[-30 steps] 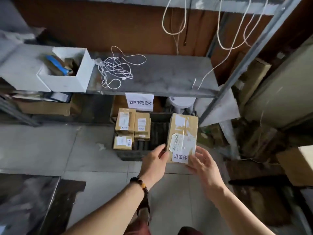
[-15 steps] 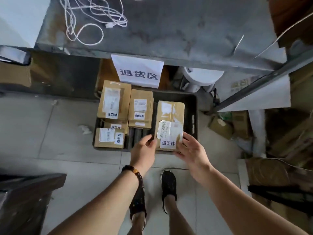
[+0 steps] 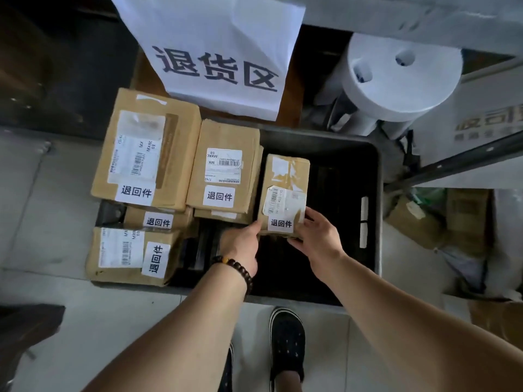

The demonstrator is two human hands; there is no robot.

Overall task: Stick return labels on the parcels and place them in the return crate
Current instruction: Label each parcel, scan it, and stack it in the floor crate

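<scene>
A dark plastic return crate (image 3: pixel 377 199) sits on the floor under a shelf. Inside it, a brown cardboard parcel (image 3: pixel 288 176) with a white return label is held low over the crate's right half. My left hand (image 3: pixel 240 247) grips its near left corner; my right hand (image 3: pixel 317 239) grips its near right corner. Several other labelled parcels fill the crate's left side, among them a large one (image 3: pixel 147 148), a middle one (image 3: pixel 223 165) and a near one (image 3: pixel 130 256).
A white paper sign (image 3: pixel 220 52) hangs from the shelf edge above the crate. White paper rolls (image 3: pixel 396 77) stand behind the crate on the right. Cardboard and bags (image 3: pixel 441 222) lie right of it. My shoes (image 3: pixel 285 343) stand on grey floor tiles.
The view has come down close over the crate. Both hands have lowered the parcel from above the crate's front edge into its right half.
</scene>
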